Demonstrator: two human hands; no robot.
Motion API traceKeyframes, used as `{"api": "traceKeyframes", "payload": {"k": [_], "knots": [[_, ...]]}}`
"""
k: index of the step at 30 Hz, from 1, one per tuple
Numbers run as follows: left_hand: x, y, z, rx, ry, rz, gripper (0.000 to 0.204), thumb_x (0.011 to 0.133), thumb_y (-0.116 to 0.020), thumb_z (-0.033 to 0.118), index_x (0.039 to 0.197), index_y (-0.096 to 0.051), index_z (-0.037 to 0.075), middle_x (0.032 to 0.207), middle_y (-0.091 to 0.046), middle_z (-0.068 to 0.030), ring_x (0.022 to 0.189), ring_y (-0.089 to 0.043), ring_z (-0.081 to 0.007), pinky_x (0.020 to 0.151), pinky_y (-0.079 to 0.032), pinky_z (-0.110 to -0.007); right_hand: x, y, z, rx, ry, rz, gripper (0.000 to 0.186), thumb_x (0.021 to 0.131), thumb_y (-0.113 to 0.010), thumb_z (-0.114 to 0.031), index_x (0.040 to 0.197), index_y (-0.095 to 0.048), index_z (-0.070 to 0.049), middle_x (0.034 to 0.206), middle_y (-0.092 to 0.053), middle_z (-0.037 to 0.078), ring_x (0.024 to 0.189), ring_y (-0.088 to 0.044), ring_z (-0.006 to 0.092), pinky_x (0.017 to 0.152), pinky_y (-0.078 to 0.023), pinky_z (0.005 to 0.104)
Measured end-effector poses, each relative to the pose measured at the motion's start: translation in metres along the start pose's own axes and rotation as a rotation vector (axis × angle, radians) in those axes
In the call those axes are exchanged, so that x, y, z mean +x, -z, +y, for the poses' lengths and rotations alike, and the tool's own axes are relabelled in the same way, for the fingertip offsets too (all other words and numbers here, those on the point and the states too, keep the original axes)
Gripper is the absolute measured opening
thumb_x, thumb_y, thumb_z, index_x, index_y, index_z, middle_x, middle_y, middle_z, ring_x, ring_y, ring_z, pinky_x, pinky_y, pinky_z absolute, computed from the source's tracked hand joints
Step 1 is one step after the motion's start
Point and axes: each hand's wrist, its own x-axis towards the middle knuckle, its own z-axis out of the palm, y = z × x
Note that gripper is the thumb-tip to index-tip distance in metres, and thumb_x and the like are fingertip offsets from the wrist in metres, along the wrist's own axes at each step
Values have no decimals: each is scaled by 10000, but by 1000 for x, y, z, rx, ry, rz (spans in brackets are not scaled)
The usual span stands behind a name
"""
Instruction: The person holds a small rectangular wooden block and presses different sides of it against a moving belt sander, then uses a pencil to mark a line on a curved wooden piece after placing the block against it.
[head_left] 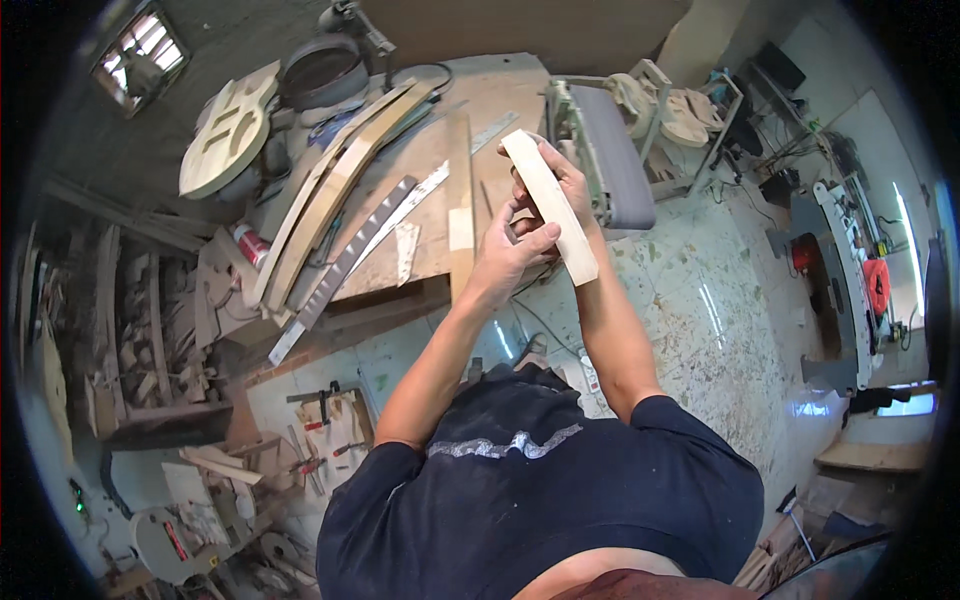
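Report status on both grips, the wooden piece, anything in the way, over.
Left grip and right grip both on wooden piece. Piece held up, slanting, left thumb on it. Grey belt machine behind right grip in view; gap unclear.

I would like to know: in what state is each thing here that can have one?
Left hand: gripping wood piece, lower half
Right hand: gripping its upper half
Wood piece: lifted, tilted
Curved strips: lying on table
Guitar body: unpainted, openings cut
Belt sander: belt fitted; running or stopped, cannot tell
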Motion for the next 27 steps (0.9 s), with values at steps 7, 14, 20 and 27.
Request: {"api": "traceKeyframes", "payload": {"k": [7, 14, 20, 27], "knots": [[-48, 39, 9, 39, -5, 28, 807, 830, -807, 275, 1451, -363, 12, 1208, -584, -102, 1085, -599, -169, 896, -531, -321, -13, -31, 53, 15, -70, -23, 423, 1045, -448, -346, 1369, -489, -76, 1191, -636, 145, 666, -598, 136, 577, -523, 267], [-56, 44, 14, 315, -151, 20, 752, 872, -742, 385, 1415, -418, -23, 1140, -615, -84, 998, -627, -160, 893, -507, -315, -15, -41, 55, 45, -41, -86, 432, 1035, -471, -340, 1368, -491, -65, 1228, -617, 172, 675, -593, 140, 582, -520, 271], [-24, 53, 27, 326, -13, 138, 680, 982, -523, 577, 936, -677, -84, 797, -694, -126, 682, -679, -199, 706, -559, -294, -18, -35, 38, 55, -29, -69, 407, 1032, -470, -301, 1353, -497, -53, 1136, -631, 126, 775, -632, 164, 663, -543, 292], [48, 41, 19, 339, -129, 246, 764, 993, -432, 636, 668, -639, -25, 658, -655, -152, 624, -674, -230, 640, -554, -315, -15, 14, -19, -35, -39, -170, 348, 1025, -498, -217, 1304, -547, -15, 1030, -670, 92, 893, -665, 155, 781, -551, 288]]}}
